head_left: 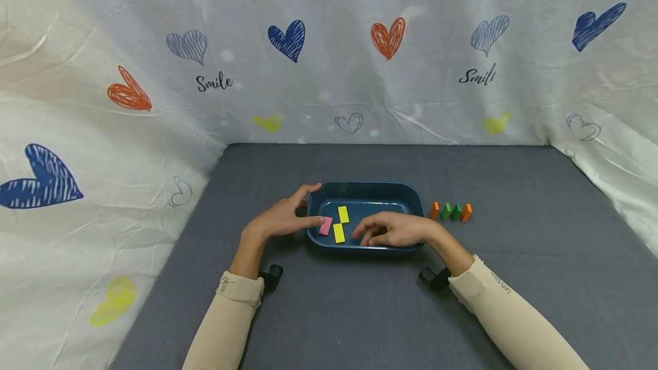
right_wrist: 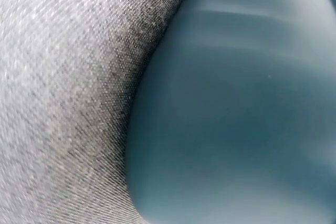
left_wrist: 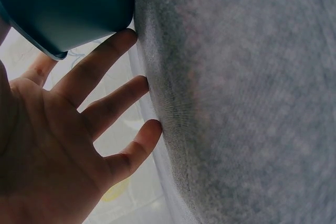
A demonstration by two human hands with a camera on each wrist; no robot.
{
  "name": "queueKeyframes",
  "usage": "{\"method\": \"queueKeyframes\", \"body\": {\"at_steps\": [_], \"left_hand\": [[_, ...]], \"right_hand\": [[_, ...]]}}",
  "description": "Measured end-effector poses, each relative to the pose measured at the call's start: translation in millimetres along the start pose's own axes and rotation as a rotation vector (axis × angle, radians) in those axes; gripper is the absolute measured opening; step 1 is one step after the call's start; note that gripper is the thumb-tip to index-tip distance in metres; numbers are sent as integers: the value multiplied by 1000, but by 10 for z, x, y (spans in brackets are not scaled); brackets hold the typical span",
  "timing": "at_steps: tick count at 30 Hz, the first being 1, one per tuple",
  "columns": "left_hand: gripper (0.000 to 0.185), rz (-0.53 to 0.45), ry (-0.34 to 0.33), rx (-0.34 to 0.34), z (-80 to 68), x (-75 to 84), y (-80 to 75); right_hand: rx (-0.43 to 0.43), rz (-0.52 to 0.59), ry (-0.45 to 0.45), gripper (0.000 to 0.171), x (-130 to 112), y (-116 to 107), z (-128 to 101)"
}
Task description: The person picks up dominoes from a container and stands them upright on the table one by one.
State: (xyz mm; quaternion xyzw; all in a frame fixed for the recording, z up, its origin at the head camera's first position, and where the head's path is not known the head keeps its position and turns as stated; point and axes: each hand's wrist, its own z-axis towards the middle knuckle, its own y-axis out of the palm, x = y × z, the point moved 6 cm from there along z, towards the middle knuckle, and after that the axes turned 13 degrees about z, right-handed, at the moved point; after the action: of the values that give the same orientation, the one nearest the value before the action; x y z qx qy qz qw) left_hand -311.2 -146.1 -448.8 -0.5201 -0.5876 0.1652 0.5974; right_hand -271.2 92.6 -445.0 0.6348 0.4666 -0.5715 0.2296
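A dark blue tray (head_left: 411, 198) sits in the middle of the grey table. A pink block (head_left: 325, 225) and two yellow blocks (head_left: 343, 214) (head_left: 338, 233) lie inside it. My left hand (head_left: 300, 213) is at the tray's left end, thumb over the far corner and fingers straight. In the left wrist view the left hand (left_wrist: 79, 129) is spread flat, its top finger touching the tray's outer wall (left_wrist: 68, 9). My right hand (head_left: 382, 232) hovers over the tray's near right part with fingers loosely curled and nothing visible in them. The right wrist view shows only the tray wall (right_wrist: 236, 119).
A row of small blocks stands just right of the tray: an orange one (head_left: 434, 210), two green ones (head_left: 445, 211) (head_left: 456, 212) and another orange one (head_left: 466, 212). A heart-printed white sheet (head_left: 329, 44) walls in the back and both sides of the grey cloth (head_left: 329, 313).
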Motion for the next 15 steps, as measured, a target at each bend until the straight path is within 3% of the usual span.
{"method": "queueKeyframes", "body": {"at_steps": [8, 15], "left_hand": [[87, 13, -5, 4, 6, -3, 0], [86, 22, -15, 1, 11, -8, 7]], "right_hand": [[-11, 71, 0, 32, 35, -9, 1], [-18, 197, -25, 34, 31, -28, -39]]}}
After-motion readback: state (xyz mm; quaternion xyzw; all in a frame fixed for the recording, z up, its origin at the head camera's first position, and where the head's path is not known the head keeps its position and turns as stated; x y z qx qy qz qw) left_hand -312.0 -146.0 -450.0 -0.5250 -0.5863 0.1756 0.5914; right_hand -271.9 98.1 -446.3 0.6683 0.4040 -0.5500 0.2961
